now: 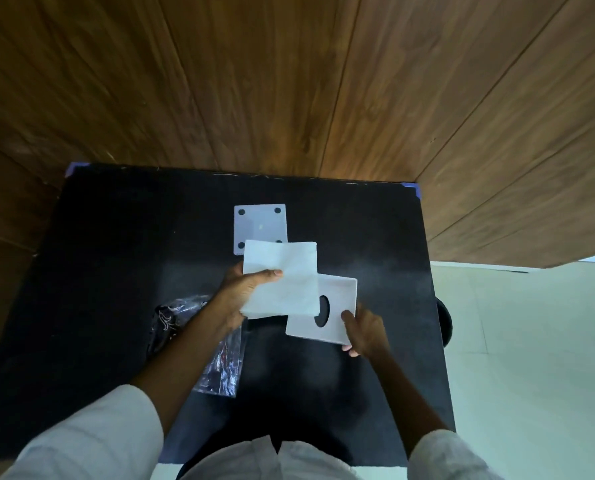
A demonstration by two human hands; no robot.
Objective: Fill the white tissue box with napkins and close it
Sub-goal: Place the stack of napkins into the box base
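Left grip [251, 289] pinches the white folded napkin stack [282, 278], right grip [362, 332] clasps the white square tissue box [337, 299]; filling, then closing with the flat white base plate [259, 225], remain.

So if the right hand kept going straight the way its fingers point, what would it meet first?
The right hand points up-left across the white tissue box it grips, so it would probably meet the napkin stack held by the left hand. Depth is unclear.
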